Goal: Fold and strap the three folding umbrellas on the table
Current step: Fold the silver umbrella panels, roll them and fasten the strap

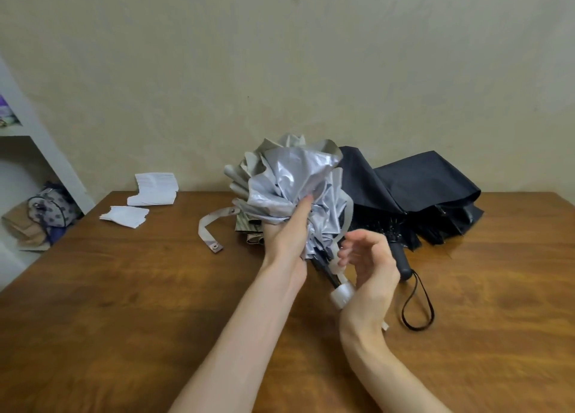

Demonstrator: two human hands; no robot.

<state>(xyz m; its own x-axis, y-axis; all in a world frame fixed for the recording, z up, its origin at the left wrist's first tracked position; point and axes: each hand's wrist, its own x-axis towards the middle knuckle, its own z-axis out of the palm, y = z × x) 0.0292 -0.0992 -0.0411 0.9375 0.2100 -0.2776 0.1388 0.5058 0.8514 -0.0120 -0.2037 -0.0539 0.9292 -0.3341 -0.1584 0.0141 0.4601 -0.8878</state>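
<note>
bunching the silver umbrella [289, 188] in my left hand [286, 229], fingers curled round its loose canopy. my right hand [367, 266] curls beside the clear handle [342, 294]; whether it holds anything i cannot tell. nothing looks strapped: the black umbrella [420, 188] sprawls right of my grip, and the patterned umbrella [245, 225] lies just behind it.

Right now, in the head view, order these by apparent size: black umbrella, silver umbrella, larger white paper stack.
1-2. black umbrella and silver umbrella: similar; the silver one is held nearer the camera, so unranked.
3. larger white paper stack
</note>
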